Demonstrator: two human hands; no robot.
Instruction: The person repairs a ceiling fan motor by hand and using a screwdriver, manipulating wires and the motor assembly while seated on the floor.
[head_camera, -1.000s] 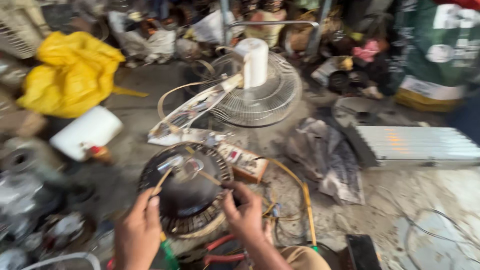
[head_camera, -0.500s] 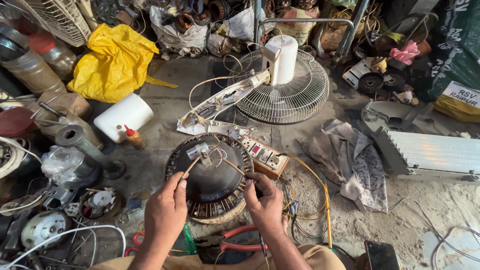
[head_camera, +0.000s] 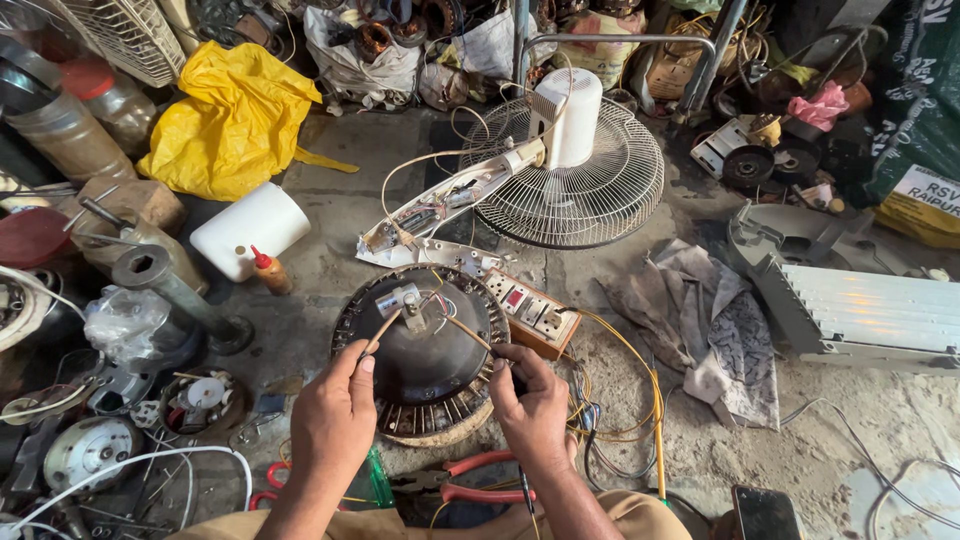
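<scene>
Motor (head_camera: 425, 355) (round, dark), left hand (head_camera: 335, 420), right hand (head_camera: 530, 405), each gripping a probe.

Soft, even daylight, faint shadows, sharp focus throughout, with slight wide-angle bending toward the edges.

Since a second ago the left hand (head_camera: 335, 425) has drawn back toward the near rim of the fan motor (head_camera: 425, 350), and its thin probe (head_camera: 380, 332) now reaches toward the hub. The right hand (head_camera: 535, 405) has shifted slightly rightward, its own probe (head_camera: 465, 333) angled inward likewise.
</scene>
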